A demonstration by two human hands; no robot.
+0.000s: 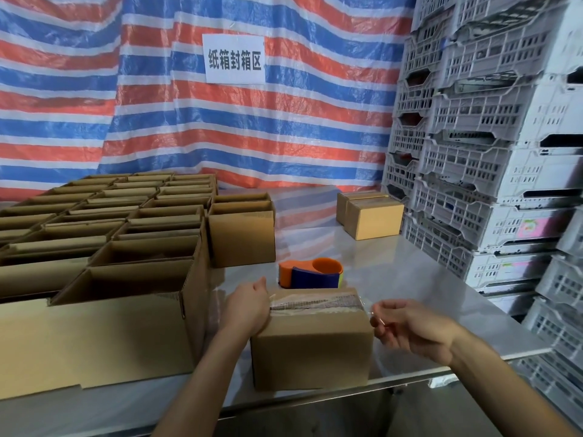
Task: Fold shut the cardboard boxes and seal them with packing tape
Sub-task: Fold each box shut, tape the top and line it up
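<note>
Cardboard box [310, 348] at the steel tabletop's [410, 279] near edge, clear tape [315, 302] along its top seam. The left hand [249, 305] grips its left end and the right hand [413, 329] pinches the tape's loose end. Behind sits the tape dispenser [310, 274], with open boxes [126, 222] far left.

We are seeing, seemingly, a warehouse packing station: open cartons [104, 222] crowding a steel table [410, 279], plastic crates [473, 121] towering beside a striped tarpaulin [94, 105].

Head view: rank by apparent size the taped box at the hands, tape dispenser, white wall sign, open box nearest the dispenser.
1. taped box, though being nearest the camera inflates it
2. open box
3. white sign, not far behind the open box
4. tape dispenser
</note>
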